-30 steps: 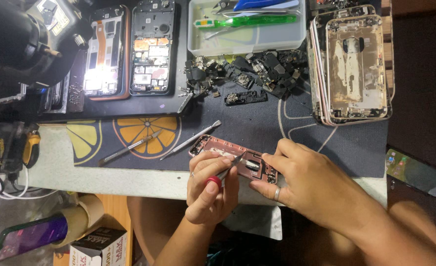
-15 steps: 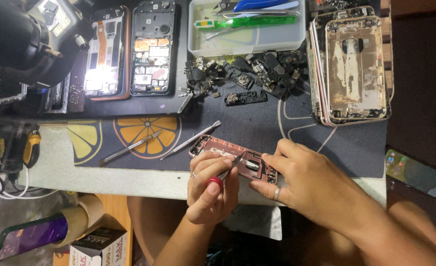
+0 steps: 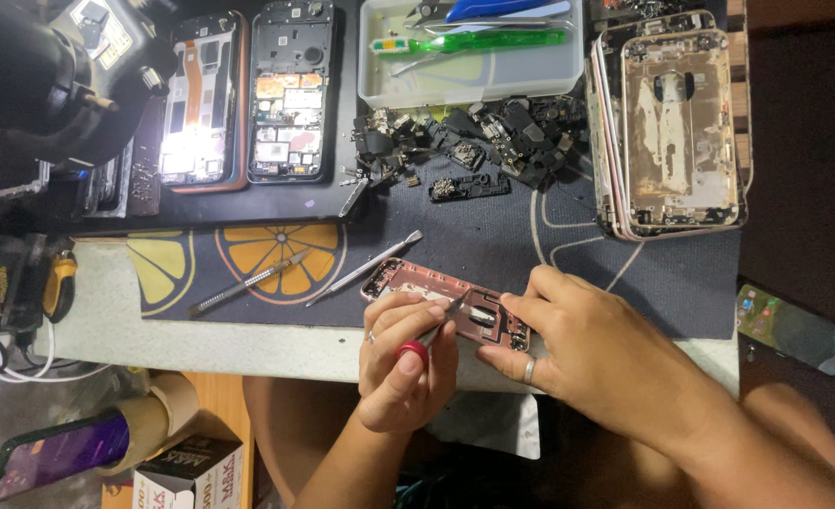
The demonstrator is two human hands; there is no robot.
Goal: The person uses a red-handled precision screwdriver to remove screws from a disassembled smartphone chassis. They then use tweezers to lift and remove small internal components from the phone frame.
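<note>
A pink phone frame (image 3: 408, 279) lies open on the dark work mat near the table's front edge. My left hand (image 3: 404, 363) grips a small screwdriver with a red cap (image 3: 413, 353); its tip rests inside the frame near the middle. My right hand (image 3: 587, 347), with a ring on one finger, clamps the frame's right end and holds it flat on the mat.
Two metal pry tools (image 3: 248, 282) lie on the mat's orange-slice print. Behind are two opened phones (image 3: 290, 90), a white tray of tools (image 3: 563, 80), a heap of small black parts (image 3: 474, 141), stacked phone shells (image 3: 677, 132). A dark phone (image 3: 794, 330) lies at right.
My left hand and the screwdriver have shifted very slightly over the frame. The right hand and the frame have stayed in place.
</note>
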